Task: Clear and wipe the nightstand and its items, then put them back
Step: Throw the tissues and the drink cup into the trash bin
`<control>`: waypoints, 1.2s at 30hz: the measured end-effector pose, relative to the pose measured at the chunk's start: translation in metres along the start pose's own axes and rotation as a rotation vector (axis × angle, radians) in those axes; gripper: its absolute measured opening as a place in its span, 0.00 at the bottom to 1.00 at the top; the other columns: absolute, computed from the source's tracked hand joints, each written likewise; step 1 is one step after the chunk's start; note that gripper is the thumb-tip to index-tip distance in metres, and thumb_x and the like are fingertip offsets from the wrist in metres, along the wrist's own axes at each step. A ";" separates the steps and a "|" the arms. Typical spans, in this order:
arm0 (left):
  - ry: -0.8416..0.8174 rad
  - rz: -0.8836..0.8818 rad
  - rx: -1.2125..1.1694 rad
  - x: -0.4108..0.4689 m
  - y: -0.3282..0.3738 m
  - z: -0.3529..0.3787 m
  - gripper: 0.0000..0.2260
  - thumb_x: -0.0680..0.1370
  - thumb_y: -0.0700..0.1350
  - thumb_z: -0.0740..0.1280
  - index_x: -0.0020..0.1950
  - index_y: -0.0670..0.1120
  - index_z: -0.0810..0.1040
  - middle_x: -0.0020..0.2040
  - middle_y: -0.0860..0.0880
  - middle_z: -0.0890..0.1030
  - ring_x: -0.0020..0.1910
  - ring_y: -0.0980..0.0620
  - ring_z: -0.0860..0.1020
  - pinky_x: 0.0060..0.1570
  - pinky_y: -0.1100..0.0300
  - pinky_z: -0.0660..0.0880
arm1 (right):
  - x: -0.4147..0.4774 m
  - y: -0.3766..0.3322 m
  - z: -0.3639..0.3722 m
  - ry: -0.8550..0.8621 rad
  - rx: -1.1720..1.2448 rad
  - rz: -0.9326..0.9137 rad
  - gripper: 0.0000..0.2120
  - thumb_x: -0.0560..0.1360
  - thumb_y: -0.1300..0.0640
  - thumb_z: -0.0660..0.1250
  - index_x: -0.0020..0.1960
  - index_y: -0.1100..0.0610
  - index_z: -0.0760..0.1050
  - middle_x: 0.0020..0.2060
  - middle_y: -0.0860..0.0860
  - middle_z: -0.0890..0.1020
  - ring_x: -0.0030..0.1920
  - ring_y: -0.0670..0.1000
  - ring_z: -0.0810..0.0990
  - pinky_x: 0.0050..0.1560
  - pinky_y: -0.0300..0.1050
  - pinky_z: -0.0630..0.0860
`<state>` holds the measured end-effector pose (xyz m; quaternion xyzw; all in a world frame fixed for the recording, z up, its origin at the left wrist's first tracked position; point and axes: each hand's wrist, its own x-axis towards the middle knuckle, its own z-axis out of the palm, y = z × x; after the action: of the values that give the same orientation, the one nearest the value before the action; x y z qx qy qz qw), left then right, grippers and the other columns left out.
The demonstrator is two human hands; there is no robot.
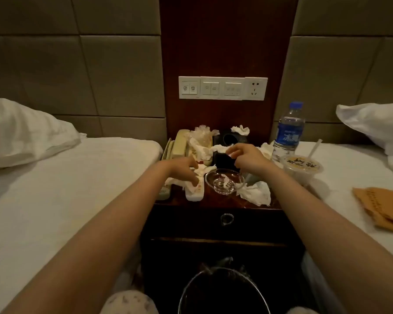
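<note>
Fingers of your left hand clamp a crumpled tissue; your right hand pinches a second tissue. Lift both clear of the glass ashtray, then drop them into the bin.

I see my left grip curled on a crumpled tissue atop the white remote on the table. My right grip pinches a tissue strip over the black box. Glass ashtray sits btwn both grips, slightly nearer me. Another tissue wad lies just below the right grip; water bottle & lidded cup to its right.
</note>
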<state>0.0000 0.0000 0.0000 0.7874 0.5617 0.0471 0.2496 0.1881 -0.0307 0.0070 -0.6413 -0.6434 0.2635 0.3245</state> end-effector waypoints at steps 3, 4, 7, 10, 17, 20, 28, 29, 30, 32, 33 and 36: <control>0.047 -0.033 0.130 -0.006 -0.005 0.017 0.27 0.75 0.46 0.68 0.72 0.45 0.64 0.70 0.45 0.68 0.66 0.46 0.69 0.60 0.57 0.68 | -0.010 0.015 0.001 0.014 -0.174 0.058 0.19 0.74 0.71 0.57 0.64 0.62 0.69 0.56 0.62 0.75 0.47 0.55 0.74 0.41 0.47 0.71; 0.075 -0.035 0.135 -0.007 -0.009 0.023 0.26 0.75 0.46 0.67 0.71 0.45 0.64 0.69 0.45 0.69 0.66 0.46 0.69 0.60 0.56 0.68 | -0.014 0.019 0.003 0.012 -0.221 0.085 0.19 0.74 0.69 0.59 0.65 0.62 0.67 0.55 0.61 0.76 0.47 0.55 0.74 0.42 0.46 0.71; 0.139 -0.019 0.065 -0.012 -0.016 0.036 0.20 0.75 0.43 0.66 0.68 0.46 0.70 0.66 0.44 0.73 0.63 0.46 0.72 0.57 0.57 0.70 | -0.017 0.040 0.013 0.009 -0.408 0.178 0.21 0.74 0.63 0.64 0.65 0.63 0.65 0.54 0.57 0.75 0.54 0.56 0.73 0.52 0.47 0.72; 0.287 0.006 -0.054 -0.012 -0.023 0.038 0.12 0.76 0.39 0.65 0.59 0.45 0.78 0.60 0.44 0.78 0.56 0.45 0.77 0.52 0.56 0.74 | -0.019 0.062 0.027 0.005 -0.487 0.229 0.26 0.75 0.54 0.65 0.70 0.60 0.63 0.65 0.61 0.70 0.65 0.61 0.69 0.66 0.54 0.68; 0.545 0.009 -0.273 -0.026 -0.025 0.029 0.12 0.76 0.40 0.66 0.58 0.44 0.80 0.58 0.44 0.78 0.57 0.47 0.75 0.52 0.58 0.70 | -0.031 0.073 0.032 0.197 -0.343 0.190 0.10 0.75 0.57 0.65 0.53 0.61 0.77 0.52 0.57 0.79 0.53 0.59 0.77 0.53 0.52 0.76; 0.540 0.050 -0.436 -0.033 -0.019 0.034 0.13 0.75 0.40 0.67 0.59 0.43 0.79 0.51 0.47 0.77 0.49 0.52 0.74 0.47 0.61 0.68 | -0.037 0.070 0.027 0.316 -0.245 0.149 0.08 0.74 0.60 0.65 0.52 0.60 0.78 0.50 0.56 0.81 0.51 0.56 0.78 0.48 0.46 0.74; -0.174 0.152 -0.524 -0.055 -0.010 0.080 0.07 0.77 0.38 0.66 0.54 0.44 0.79 0.48 0.50 0.80 0.48 0.56 0.78 0.51 0.64 0.73 | -0.077 0.064 0.013 0.013 0.384 0.235 0.06 0.72 0.66 0.67 0.42 0.55 0.78 0.50 0.55 0.81 0.50 0.53 0.79 0.51 0.47 0.78; -0.217 0.117 -0.474 -0.055 -0.010 0.087 0.08 0.77 0.38 0.66 0.55 0.43 0.79 0.48 0.50 0.80 0.48 0.55 0.78 0.50 0.63 0.74 | -0.081 0.069 0.016 -0.076 0.366 0.259 0.07 0.72 0.67 0.67 0.43 0.56 0.77 0.47 0.55 0.80 0.47 0.52 0.79 0.46 0.46 0.78; -0.233 0.087 -0.436 -0.055 -0.008 0.096 0.08 0.77 0.38 0.66 0.55 0.43 0.79 0.46 0.51 0.80 0.46 0.56 0.78 0.47 0.64 0.74 | -0.087 0.074 0.020 -0.136 0.304 0.278 0.07 0.73 0.68 0.66 0.45 0.57 0.77 0.43 0.54 0.79 0.43 0.50 0.78 0.40 0.42 0.77; -0.243 0.055 -0.373 -0.052 -0.002 0.114 0.09 0.77 0.39 0.65 0.57 0.43 0.79 0.44 0.52 0.79 0.43 0.57 0.77 0.42 0.65 0.74 | -0.094 0.084 0.033 -0.199 0.164 0.318 0.06 0.73 0.68 0.65 0.47 0.59 0.77 0.38 0.53 0.77 0.37 0.48 0.76 0.34 0.39 0.73; -0.268 0.044 -0.326 -0.050 0.001 0.125 0.10 0.77 0.39 0.65 0.58 0.43 0.78 0.44 0.52 0.78 0.42 0.58 0.76 0.40 0.65 0.73 | -0.096 0.091 0.041 -0.215 0.108 0.343 0.06 0.73 0.68 0.65 0.46 0.60 0.77 0.37 0.53 0.77 0.36 0.48 0.75 0.33 0.40 0.73; -0.397 -0.011 -0.161 -0.045 0.004 0.153 0.13 0.77 0.40 0.65 0.62 0.42 0.76 0.48 0.49 0.76 0.44 0.55 0.75 0.38 0.65 0.73 | -0.099 0.108 0.060 -0.280 -0.018 0.423 0.05 0.73 0.67 0.65 0.46 0.59 0.77 0.36 0.54 0.76 0.35 0.50 0.74 0.33 0.41 0.73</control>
<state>0.0411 -0.0942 -0.1227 0.7557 0.5000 -0.0656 0.4178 0.2101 -0.1202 -0.1219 -0.7218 -0.5360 0.4058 0.1643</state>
